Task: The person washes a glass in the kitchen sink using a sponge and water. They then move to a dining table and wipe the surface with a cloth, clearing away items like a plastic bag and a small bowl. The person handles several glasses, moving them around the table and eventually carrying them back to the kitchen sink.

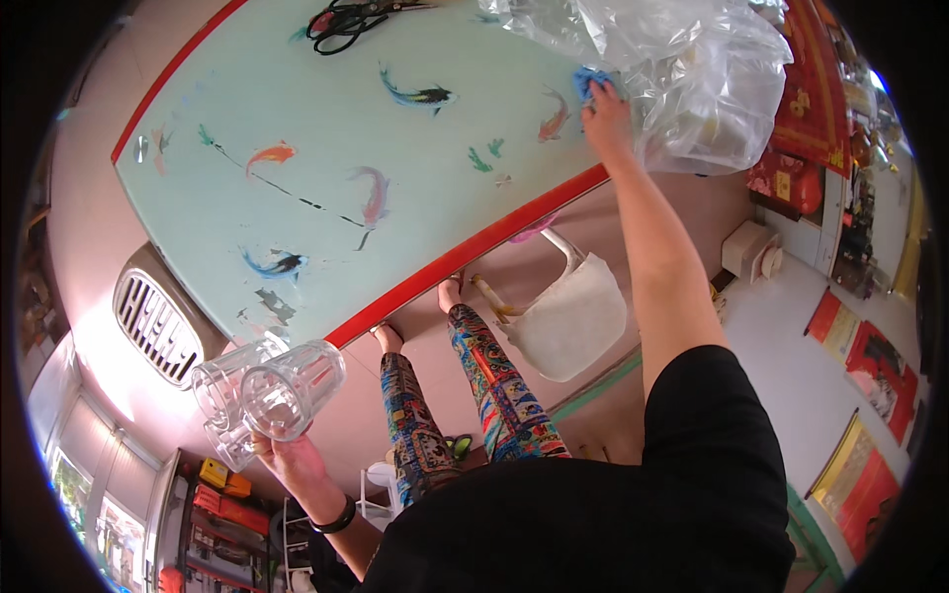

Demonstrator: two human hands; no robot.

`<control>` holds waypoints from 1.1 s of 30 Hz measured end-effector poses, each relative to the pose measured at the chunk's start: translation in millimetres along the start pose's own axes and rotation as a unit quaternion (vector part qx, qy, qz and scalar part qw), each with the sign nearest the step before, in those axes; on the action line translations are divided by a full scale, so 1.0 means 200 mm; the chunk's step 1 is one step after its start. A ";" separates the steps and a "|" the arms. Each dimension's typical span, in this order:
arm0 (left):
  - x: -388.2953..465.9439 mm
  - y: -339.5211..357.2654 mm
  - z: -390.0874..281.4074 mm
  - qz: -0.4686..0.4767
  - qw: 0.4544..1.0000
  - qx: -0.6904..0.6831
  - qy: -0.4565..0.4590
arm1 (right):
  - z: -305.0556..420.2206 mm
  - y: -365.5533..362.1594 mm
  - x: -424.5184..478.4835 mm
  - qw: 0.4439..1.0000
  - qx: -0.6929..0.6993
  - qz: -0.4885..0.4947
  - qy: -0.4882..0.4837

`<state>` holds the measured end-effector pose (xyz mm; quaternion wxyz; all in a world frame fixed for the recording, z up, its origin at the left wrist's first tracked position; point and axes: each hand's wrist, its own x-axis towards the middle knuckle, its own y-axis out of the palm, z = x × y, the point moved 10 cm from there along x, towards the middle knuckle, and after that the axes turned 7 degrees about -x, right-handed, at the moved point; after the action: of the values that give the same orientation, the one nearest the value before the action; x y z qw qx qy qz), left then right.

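Observation:
My left hand (289,456), at the lower left, grips clear glass mugs (296,385), at least two held close together beside the table's near corner. My right hand (609,122) reaches across the red edge of the glass-topped table (437,185) and holds a crumpled blue cloth (589,81) against the top. Koi fish pictures mark the pale green surface, some of them worn. Just right of the cloth lies a heap of clear plastic bags (689,89). Part of the cloth is hidden under my fingers.
Black-handled scissors (348,26) lie at the table's far edge. Below the red edge stands a chair with a pale seat (567,319). A brown chair with a slatted back (159,319) is at the left end. A white box (745,248) sits on the right.

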<state>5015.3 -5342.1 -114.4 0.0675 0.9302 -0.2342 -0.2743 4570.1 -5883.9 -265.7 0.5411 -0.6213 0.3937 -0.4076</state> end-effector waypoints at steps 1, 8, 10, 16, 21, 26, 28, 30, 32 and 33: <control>0.00 0.00 0.02 0.003 1.000 -0.005 -0.002 | -0.08 0.03 0.04 0.999 -0.020 0.024 0.029; -0.01 -0.09 0.10 0.018 0.999 -0.038 -0.010 | -0.33 0.10 0.04 0.983 -0.051 0.120 0.132; -0.02 -0.14 0.10 0.020 0.999 -0.034 -0.006 | -0.31 0.13 -0.01 0.981 -0.053 0.136 0.128; -0.03 -0.16 -0.01 0.018 0.999 -0.023 0.013 | 0.14 -0.05 -0.41 0.986 -0.025 0.140 0.085; -0.04 -0.38 -0.04 0.012 0.999 0.023 0.046 | 1.26 -0.17 -0.88 0.989 0.068 0.128 -0.003; -0.07 -0.48 -0.10 -0.026 0.997 0.039 0.058 | 2.38 -0.31 -1.21 0.954 0.006 0.250 -0.165; -0.07 -0.52 -0.11 -0.016 0.997 0.048 0.059 | 2.71 -0.34 -1.40 0.947 0.048 0.203 -0.245; -0.08 -0.54 -0.13 -0.048 0.995 0.069 0.060 | 2.90 -0.39 -1.54 0.908 0.053 0.173 -0.378; -0.06 -0.54 -0.14 -0.069 0.993 0.081 0.053 | 2.83 -0.41 -1.45 0.904 0.112 0.098 -0.400; -0.06 -0.57 -0.13 -0.063 0.993 0.080 0.058 | 2.74 -0.44 -1.39 0.900 0.141 0.073 -0.405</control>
<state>5065.0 -5236.2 -115.2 -0.0113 0.9598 -0.1923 -0.2041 4986.0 -5423.3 -245.2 0.7643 -0.6193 0.1232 -0.1311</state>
